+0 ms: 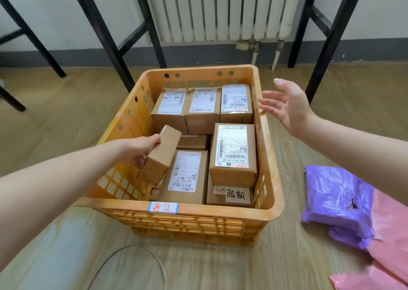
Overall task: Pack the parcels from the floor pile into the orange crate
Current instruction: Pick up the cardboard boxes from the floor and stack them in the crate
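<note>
The orange crate (270, 179) stands on the wooden floor in the middle of the head view, holding several brown cardboard parcels with white labels. My left hand (136, 148) grips a small plain cardboard box (160, 155), tilted, inside the crate along its left wall. My right hand (287, 106) hovers open, fingers spread, just outside the crate's right rim. A purple plastic mailer (335, 197) and a pink mailer (388, 234) lie on the floor to the right of the crate.
Black table legs (106, 36) stand behind the crate on both sides, with a white radiator (216, 9) on the back wall. A thin white cable (141, 252) curves on the floor in front of the crate.
</note>
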